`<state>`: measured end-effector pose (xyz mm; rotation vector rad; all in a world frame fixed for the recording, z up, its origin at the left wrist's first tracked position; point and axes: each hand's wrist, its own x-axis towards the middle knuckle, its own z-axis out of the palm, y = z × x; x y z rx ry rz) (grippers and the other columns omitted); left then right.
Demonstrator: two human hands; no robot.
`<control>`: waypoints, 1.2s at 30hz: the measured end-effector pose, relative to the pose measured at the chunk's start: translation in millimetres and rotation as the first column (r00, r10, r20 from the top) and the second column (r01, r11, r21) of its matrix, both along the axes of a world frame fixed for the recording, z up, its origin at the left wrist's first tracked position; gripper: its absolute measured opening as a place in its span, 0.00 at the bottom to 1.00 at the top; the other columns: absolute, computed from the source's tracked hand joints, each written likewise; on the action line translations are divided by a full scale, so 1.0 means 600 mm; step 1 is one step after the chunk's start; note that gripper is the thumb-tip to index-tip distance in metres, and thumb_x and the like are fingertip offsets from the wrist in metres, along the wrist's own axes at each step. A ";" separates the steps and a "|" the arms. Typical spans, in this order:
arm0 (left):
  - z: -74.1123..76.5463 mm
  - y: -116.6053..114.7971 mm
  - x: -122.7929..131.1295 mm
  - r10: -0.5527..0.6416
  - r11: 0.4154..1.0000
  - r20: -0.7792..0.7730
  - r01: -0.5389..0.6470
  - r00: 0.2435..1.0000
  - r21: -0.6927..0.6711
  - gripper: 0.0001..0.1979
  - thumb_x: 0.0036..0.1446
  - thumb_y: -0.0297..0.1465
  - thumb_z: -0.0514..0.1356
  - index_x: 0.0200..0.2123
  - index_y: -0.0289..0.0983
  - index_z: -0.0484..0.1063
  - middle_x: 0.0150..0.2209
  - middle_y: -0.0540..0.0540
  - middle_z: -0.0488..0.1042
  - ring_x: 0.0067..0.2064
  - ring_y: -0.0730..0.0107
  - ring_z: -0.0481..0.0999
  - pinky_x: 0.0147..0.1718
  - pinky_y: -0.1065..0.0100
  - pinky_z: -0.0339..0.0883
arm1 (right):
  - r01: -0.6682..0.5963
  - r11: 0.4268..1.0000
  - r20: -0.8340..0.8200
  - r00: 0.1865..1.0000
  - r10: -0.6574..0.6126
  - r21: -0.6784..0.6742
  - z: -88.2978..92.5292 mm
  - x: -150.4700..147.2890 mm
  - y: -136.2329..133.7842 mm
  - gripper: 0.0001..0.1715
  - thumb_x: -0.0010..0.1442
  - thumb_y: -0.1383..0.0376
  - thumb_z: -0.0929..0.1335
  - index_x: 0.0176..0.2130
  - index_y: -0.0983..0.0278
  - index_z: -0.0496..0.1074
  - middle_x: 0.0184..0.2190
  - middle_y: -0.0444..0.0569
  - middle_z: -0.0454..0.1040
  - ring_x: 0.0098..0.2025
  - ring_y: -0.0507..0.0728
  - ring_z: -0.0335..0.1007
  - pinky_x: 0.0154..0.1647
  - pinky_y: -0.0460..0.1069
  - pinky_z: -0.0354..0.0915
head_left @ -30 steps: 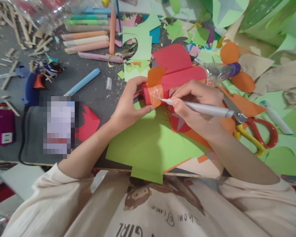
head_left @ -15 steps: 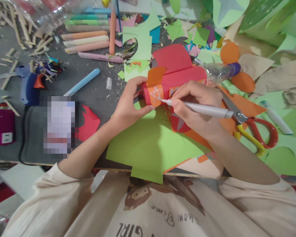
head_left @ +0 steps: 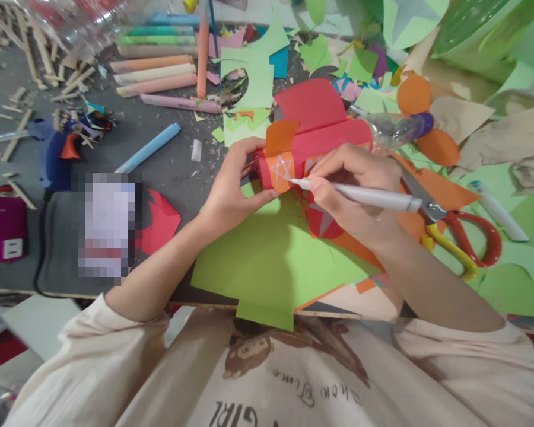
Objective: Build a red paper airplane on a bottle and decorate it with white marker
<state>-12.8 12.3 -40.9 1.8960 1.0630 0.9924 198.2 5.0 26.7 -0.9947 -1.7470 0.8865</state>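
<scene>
Over my feed I see a blue glue gun (head_left: 53, 159) beside wooden sticks (head_left: 79, 80). I also make out a pale-blue marker (head_left: 150, 147) and red-and-yellow-handled scissors (head_left: 435, 212).

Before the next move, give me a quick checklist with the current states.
1. Left hand steadies the red cylinder: ok, at its end.
2. Right hand grips the white marker: ok.
3. Marker tip touching the orange band: cannot tell; it appears at the star's lower right.
4. Scissors well away from the right hand: not ok, close beside it.
5. Glue gun switched off: cannot tell.
</scene>
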 end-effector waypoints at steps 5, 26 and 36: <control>0.001 -0.001 0.001 0.011 1.000 -0.012 -0.011 1.000 0.012 0.33 0.58 0.49 0.64 0.61 0.48 0.57 0.61 0.41 0.64 0.62 0.56 0.70 0.56 0.60 0.72 | 0.013 0.999 -0.027 1.000 -0.012 0.038 -0.007 0.002 0.002 0.12 0.52 0.73 0.69 0.23 0.59 0.66 0.18 0.39 0.66 0.19 0.49 0.60 0.20 0.49 0.56; -0.002 0.002 -0.001 -0.014 1.000 -0.002 0.014 1.000 0.028 0.34 0.58 0.49 0.65 0.61 0.47 0.56 0.61 0.41 0.63 0.62 0.56 0.69 0.57 0.60 0.71 | 0.010 0.999 0.084 0.996 -0.014 0.047 -0.002 0.007 0.003 0.13 0.55 0.70 0.70 0.23 0.58 0.65 0.19 0.40 0.68 0.21 0.52 0.64 0.23 0.50 0.58; 0.002 0.000 0.001 -0.004 1.000 0.009 0.003 1.000 0.016 0.32 0.59 0.49 0.64 0.61 0.47 0.57 0.61 0.42 0.64 0.62 0.57 0.70 0.57 0.60 0.71 | 0.030 1.000 -0.067 0.997 -0.031 -0.008 -0.006 0.002 0.000 0.09 0.59 0.68 0.70 0.27 0.59 0.71 0.22 0.40 0.71 0.20 0.48 0.63 0.19 0.47 0.58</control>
